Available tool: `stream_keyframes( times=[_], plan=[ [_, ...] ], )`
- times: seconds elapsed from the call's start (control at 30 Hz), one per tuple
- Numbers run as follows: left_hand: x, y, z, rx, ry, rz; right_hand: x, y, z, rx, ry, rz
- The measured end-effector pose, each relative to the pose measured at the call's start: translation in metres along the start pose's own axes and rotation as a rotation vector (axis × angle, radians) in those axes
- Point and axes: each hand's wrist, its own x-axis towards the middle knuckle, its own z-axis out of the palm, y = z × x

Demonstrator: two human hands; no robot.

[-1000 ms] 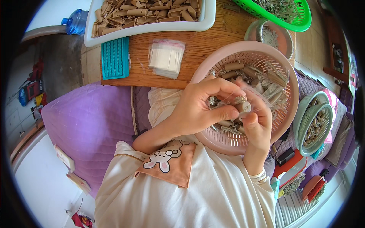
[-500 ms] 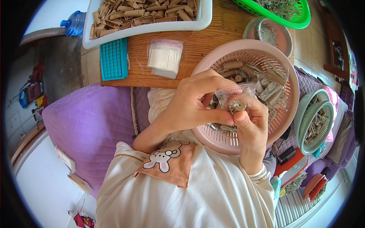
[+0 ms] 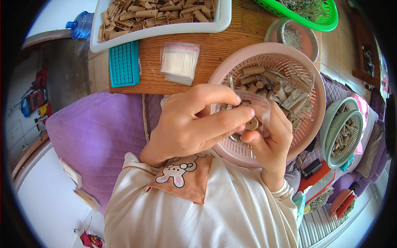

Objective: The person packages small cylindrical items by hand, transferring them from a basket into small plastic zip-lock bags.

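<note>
Both hands meet over a pink slotted basket (image 3: 314, 87) on my lap, which holds several short brown paper rolls and filled clear bags. My left hand (image 3: 194, 124) pinches the top edge of a small clear plastic bag (image 3: 258, 105) with thumb and fingers. My right hand (image 3: 271, 138) holds the same bag from below, its thumb pressing a brown roll (image 3: 251, 123) at the bag's mouth.
A wooden table (image 3: 219, 53) carries a stack of empty clear bags (image 3: 180, 62), a teal perforated block (image 3: 124, 63), a white tray of brown rolls (image 3: 161, 16), a green basket (image 3: 318, 16) and a glass bowl (image 3: 295, 37). More baskets (image 3: 343, 132) stand at the right.
Both hands and the bag have moved closer to the camera, and the right thumb now presses a brown roll at the bag's opening.
</note>
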Motion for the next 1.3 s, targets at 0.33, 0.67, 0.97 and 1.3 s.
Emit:
stream_keyframes(
  times=[0.33, 0.67, 0.97, 1.3],
  plan=[
    [-0.003, -0.004, 0.004, 0.025, 0.002, 0.07, -0.002, -0.01, -0.002, -0.152, 0.003, 0.025],
    [-0.008, -0.007, 0.009, 0.03, 0.106, 0.015, 0.004, -0.017, 0.004, -0.216, -0.047, 0.033],
    [-0.001, -0.009, 0.001, -0.173, -0.025, -0.136, -0.001, -0.004, 0.004, -0.016, -0.085, 0.154],
    [-0.005, -0.011, 0.002, -0.114, -0.084, -0.058, -0.002, -0.003, 0.007, 0.105, 0.005, 0.209]
  ],
)
